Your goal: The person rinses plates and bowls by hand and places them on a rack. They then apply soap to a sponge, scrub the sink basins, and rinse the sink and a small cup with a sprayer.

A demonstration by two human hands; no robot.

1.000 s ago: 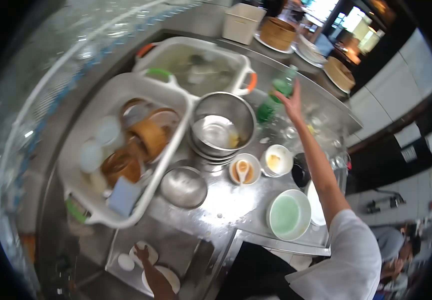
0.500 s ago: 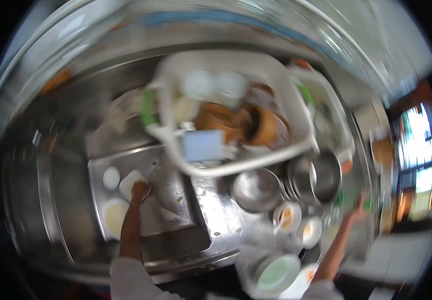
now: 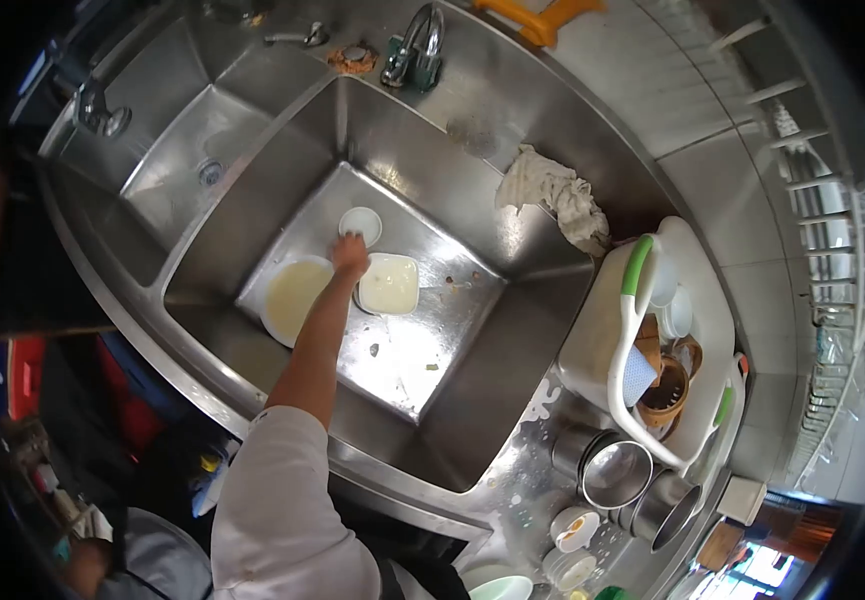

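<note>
My left hand (image 3: 350, 257) reaches down into the deep steel sink (image 3: 452, 370). Its fingers are curled at the near rim of a small round white bowl (image 3: 361, 224) and appear to grip it. Just right of the hand sits a square white dish (image 3: 389, 284) filled with pale liquid. On the left, partly behind my forearm, a larger round white bowl (image 3: 294, 298) holds cloudy yellowish liquid. All three rest on the sink floor, where several food scraps lie. My right hand is out of view.
A second basin (image 3: 177, 165) lies left, with a faucet (image 3: 417, 45) behind. A crumpled cloth (image 3: 552, 195) hangs over the sink edge. Right stand a white tub (image 3: 592, 345) of dishes, steel pots (image 3: 617, 472) and small bowls (image 3: 574, 528). Another person (image 3: 162, 550) is at lower left.
The view has swung left and come closer to the sink. My left hand has moved from the square dish to the small round bowl. My right hand has left the view.
</note>
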